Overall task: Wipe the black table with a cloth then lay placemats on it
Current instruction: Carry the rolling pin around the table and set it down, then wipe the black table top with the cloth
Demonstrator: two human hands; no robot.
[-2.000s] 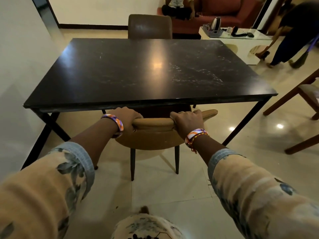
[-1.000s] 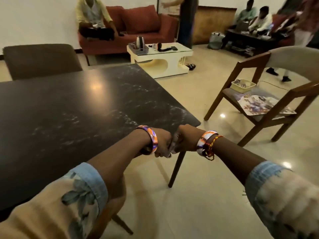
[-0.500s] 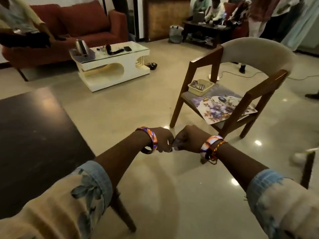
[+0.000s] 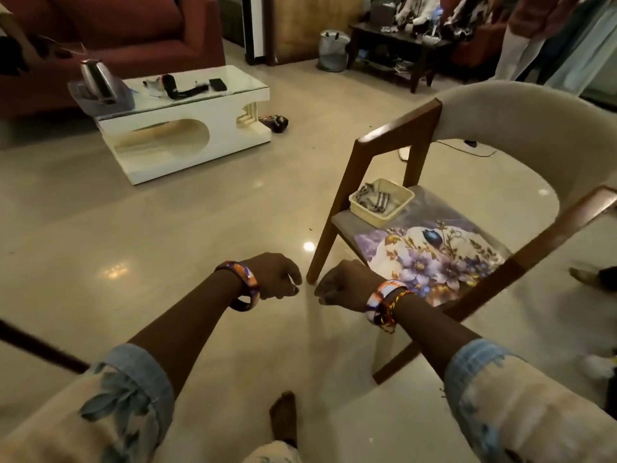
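A wooden chair with a pale padded back stands to my right. On its seat lie floral placemats in purple and white. Behind them on the seat sits a cream plastic basket with a striped cloth inside. My left hand and my right hand hover over the floor just in front of the chair's front leg, a small gap between them. Both have curled fingers and hold nothing. Of the black table only a dark strip shows at the lower left.
A white coffee table with a kettle and small items stands at the back left before a red sofa. People sit and stand at a dark table at the back right. Polished floor lies between.
My hands let go of the tan chair at the black table and came together. The view swung right from the table to the chair with the placemats; my hands have now parted slightly.
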